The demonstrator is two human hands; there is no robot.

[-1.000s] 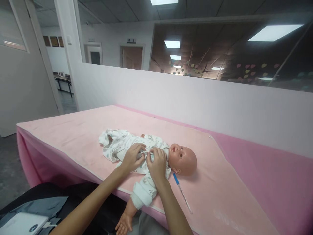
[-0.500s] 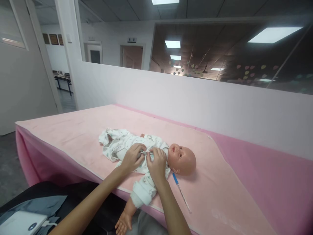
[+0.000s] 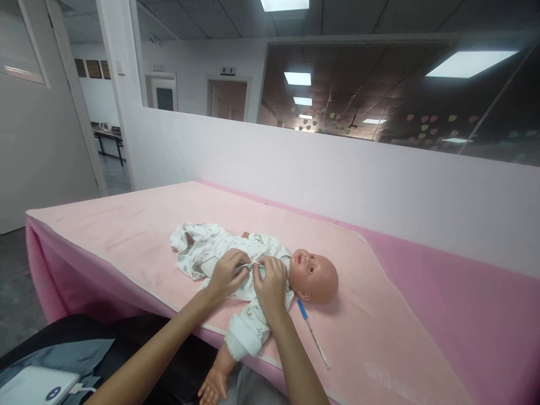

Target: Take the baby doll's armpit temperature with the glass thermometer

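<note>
A bald baby doll (image 3: 320, 277) lies on its back, its head toward the right. It wears a white printed baby outfit (image 3: 211, 241), and one doll arm (image 3: 217, 374) hangs over the near edge. Over its chest, my left hand (image 3: 230, 273) is closed in a pinch on one part of a thin white tie string (image 3: 250, 264). My right hand (image 3: 271, 279) pinches the same string close by, the fingertips of both hands almost meeting. The doll's far arm is mostly hidden behind its body.
A thermometer with a blue cap (image 3: 313, 333) lies beside the doll's head on the pink padded table cover (image 3: 379, 326). A low white wall (image 3: 295, 163) with glass above runs behind. In my lap is a white power bank (image 3: 40, 385) with a cable.
Both hands stay over the doll's chest with the tie string in their fingers, shifting only very slightly. The doll and thermometer have not moved.
</note>
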